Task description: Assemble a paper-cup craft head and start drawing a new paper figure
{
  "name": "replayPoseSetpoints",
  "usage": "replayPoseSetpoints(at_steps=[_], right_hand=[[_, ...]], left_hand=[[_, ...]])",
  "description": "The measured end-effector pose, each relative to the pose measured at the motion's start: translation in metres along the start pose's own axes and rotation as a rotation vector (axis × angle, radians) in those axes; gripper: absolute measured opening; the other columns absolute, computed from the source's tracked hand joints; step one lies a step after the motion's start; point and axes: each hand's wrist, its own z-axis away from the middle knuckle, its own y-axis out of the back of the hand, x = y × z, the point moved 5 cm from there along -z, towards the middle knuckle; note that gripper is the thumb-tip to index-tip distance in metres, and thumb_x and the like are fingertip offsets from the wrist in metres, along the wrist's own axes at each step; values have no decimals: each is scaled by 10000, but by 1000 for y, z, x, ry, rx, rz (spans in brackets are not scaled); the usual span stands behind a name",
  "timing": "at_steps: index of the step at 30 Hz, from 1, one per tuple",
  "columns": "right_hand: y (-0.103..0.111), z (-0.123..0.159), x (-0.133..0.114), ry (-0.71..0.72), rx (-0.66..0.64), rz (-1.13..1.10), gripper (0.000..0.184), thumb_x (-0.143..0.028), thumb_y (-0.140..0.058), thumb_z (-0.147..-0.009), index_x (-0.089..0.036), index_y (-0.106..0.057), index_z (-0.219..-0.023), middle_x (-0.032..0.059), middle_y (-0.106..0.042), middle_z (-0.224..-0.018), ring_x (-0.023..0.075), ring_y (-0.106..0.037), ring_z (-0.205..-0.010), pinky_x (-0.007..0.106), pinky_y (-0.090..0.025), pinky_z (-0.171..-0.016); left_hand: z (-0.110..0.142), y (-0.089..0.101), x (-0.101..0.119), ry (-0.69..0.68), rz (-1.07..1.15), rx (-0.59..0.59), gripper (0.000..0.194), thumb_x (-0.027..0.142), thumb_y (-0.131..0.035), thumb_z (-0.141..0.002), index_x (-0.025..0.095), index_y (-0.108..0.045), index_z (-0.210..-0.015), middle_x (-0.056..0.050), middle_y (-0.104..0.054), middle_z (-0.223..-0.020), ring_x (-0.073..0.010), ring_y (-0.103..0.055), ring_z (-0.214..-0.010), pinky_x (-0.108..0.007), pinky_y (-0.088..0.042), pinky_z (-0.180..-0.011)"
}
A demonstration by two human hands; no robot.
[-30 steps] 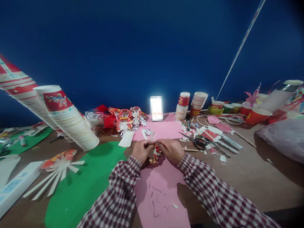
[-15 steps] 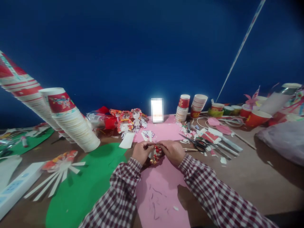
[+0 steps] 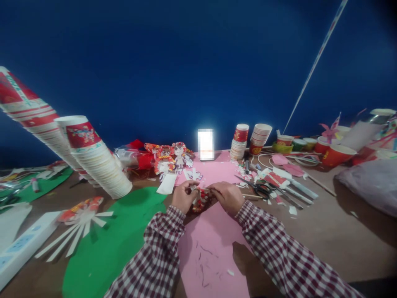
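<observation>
At mid-frame, my left hand (image 3: 183, 198) partly hides the red-and-yellow piece (image 3: 200, 204), too blurred to make out; whether my right hand (image 3: 227, 198) grips it, I cannot tell. Pixels mask the bright rectangle (image 3: 206, 145). The left edge crops the power strip (image 3: 27, 244), the bottom my sleeves (image 3: 279, 244).

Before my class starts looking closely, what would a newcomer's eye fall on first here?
Probably the bright, pixelated rectangle, at the centre in front of the dark blue background. The tall stacks of paper cups slanting across the left side might come next. Below the rectangle, the left hand and right hand are close together at a small red-and-yellow piece, by the nearer pink sheet's far end.
</observation>
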Motion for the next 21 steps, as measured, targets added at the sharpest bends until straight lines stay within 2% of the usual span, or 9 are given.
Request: replayPoseSetpoints(at_steps=[2,5,7,10,13,16,19,21], right_hand=[[2,0,4,-16,28,5,211,-216,-414,-868,-221,-603,-962,14,-643,-900,133,-555,-834,234,-389,-744],[7,0,9,-59,115,21,216,-222,-405,-873,-215,-596,-974,16,-641,-925,145,-548,-855,245,-386,-763],[11,0,11,-73,170,37,229,-231,-387,-882,-207,-594,-978,23,-639,-940,152,-543,-859,254,-383,-771],[13,-1,10,-58,210,48,230,-246,-388,-885,-195,-598,-965,37,-642,-924,157,-542,-839,263,-384,-767],[13,-1,8,-22,211,33,219,-248,-398,-884,-191,-600,-948,40,-643,-895,160,-540,-816,268,-388,-753],[13,0,5,3,212,6,210,-240,-396,-886,-190,-594,-935,35,-637,-879,161,-533,-815,271,-388,-749],[12,0,2,30,206,-20,207,-234,-390,-888,-190,-587,-938,33,-629,-891,159,-527,-824,270,-387,-759],[11,1,-1,42,191,-21,209,-234,-386,-890,-191,-585,-937,32,-626,-888,156,-526,-818,269,-386,-756]], left_hand=[[-1,2,0,-15,44,40,274,213,-561,-657,133,-576,-919,-7,-604,-734,-62,-459,-490,-181,-378,-482],[-1,1,-5,-6,122,67,415,193,-579,-643,138,-474,-1040,-26,-601,-825,-63,-510,-539,-180,-412,-515],[-2,-3,-9,19,203,45,531,180,-593,-632,134,-395,-1122,-64,-596,-916,-100,-576,-674,-213,-459,-614],[-1,-12,-14,48,289,-20,617,181,-606,-628,126,-334,-1180,-99,-587,-979,-150,-592,-822,-269,-477,-713],[-1,-17,-16,48,301,-57,565,183,-606,-628,125,-393,-1147,-91,-600,-961,-162,-594,-823,-293,-477,-733],[-1,-20,-16,49,245,-77,429,184,-584,-639,119,-498,-1054,-65,-622,-883,-153,-594,-760,-289,-474,-711],[-1,-18,-12,19,145,-58,278,261,-548,-698,113,-585,-930,-46,-631,-763,-150,-580,-702,-275,-463,-671],[0,-14,-7,-19,87,-34,251,318,-524,-733,117,-618,-851,-49,-637,-743,-155,-576,-707,-271,-454,-673]])
